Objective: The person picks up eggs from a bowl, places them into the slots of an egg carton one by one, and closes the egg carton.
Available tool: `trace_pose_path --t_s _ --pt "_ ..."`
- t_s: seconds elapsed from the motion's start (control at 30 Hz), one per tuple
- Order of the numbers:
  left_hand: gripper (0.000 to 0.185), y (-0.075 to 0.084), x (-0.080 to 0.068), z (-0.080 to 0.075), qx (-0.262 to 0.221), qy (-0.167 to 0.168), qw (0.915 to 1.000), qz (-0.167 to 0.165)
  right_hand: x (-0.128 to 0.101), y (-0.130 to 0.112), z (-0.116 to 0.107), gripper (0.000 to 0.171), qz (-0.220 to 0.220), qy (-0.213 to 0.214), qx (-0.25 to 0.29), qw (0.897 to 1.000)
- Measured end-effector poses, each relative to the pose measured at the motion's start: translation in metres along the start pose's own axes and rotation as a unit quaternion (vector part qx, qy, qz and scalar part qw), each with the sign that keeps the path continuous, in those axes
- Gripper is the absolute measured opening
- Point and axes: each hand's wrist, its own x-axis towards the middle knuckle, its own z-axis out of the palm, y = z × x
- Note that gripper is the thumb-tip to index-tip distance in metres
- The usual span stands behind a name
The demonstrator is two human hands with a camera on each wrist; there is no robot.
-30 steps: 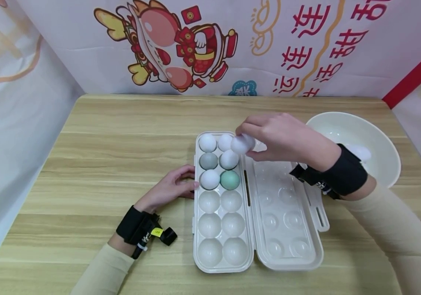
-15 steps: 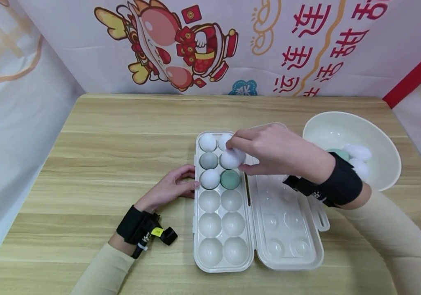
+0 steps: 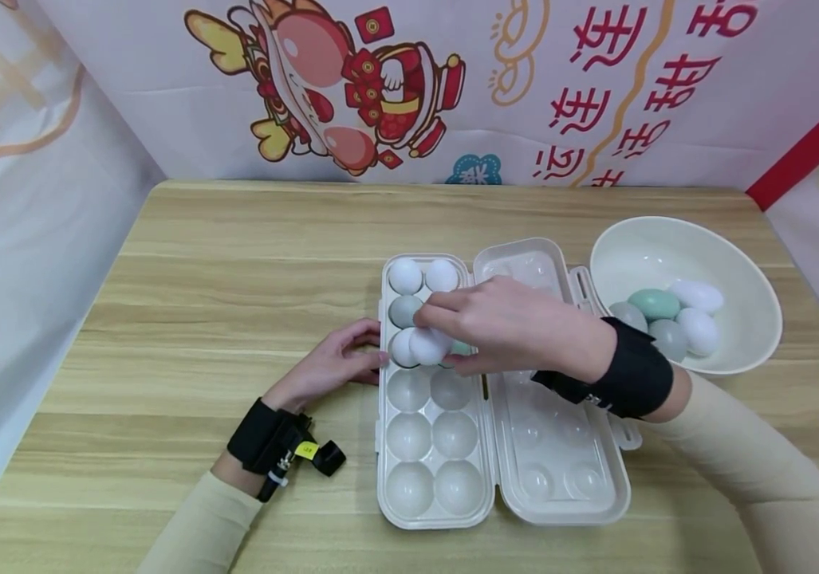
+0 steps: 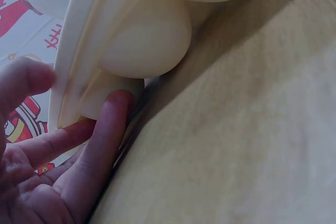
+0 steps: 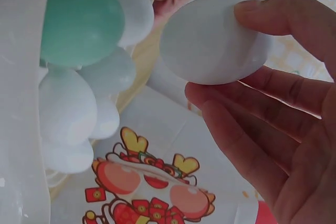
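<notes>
In the head view, a plastic egg box (image 3: 430,416) lies with its lid (image 3: 560,506) folded out to the right. White, pale grey and green eggs fill its far cups; the nearer rows have none. My right hand (image 3: 505,327) pinches a white egg (image 3: 431,346) above the third row, hiding most of the green egg (image 3: 461,347). The right wrist view shows thumb and fingertips around that egg (image 5: 210,40), apart from the seated ones. My left hand (image 3: 333,363) grips the box's left side. Its thumb (image 4: 37,74) touches the rim, and its fingers (image 4: 100,150) curl beneath against a cup.
A cream bowl (image 3: 628,247) stands at the back right, holding several white, grey and green eggs (image 3: 655,304). The wooden table (image 3: 237,263) meets a printed cloth backdrop (image 3: 509,88) at its far edge. Lid latches (image 3: 626,434) stick out toward the right.
My right hand has carried the white egg left and nearer, from beside the far row to over the third row. More of the bowl's eggs now show. My left hand stays put.
</notes>
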Motion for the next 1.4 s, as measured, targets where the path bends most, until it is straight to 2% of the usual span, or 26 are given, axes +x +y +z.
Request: trace_pose_path --t_s 0.5,0.73,0.83,1.1,1.27,1.4 --pt "0.033 0.003 0.001 0.001 -0.003 -0.003 1.0000 0.008 0.014 -0.013 0.029 0.032 -0.083 -0.067 0.040 0.993" --pt "0.033 0.002 0.003 0.001 -0.001 -0.004 1.0000 0.003 0.018 -0.014 0.038 0.029 -0.093 -0.090 0.038 0.991" --pt "0.032 0.002 0.003 0.001 0.000 -0.005 1.0000 0.003 0.018 -0.013 0.042 0.031 -0.103 -0.079 0.014 0.991" --pt "0.034 0.003 0.004 0.001 -0.009 -0.011 0.9999 0.006 0.016 -0.008 0.052 0.034 -0.130 -0.003 -0.090 0.987" --pt "0.034 0.002 0.003 0.000 -0.006 -0.010 0.9999 0.004 0.017 -0.006 0.055 0.032 -0.123 0.009 -0.102 0.987" --pt "0.032 0.001 0.002 0.000 -0.002 -0.006 1.0000 0.004 0.018 -0.005 0.055 0.031 -0.114 0.003 -0.099 0.988"
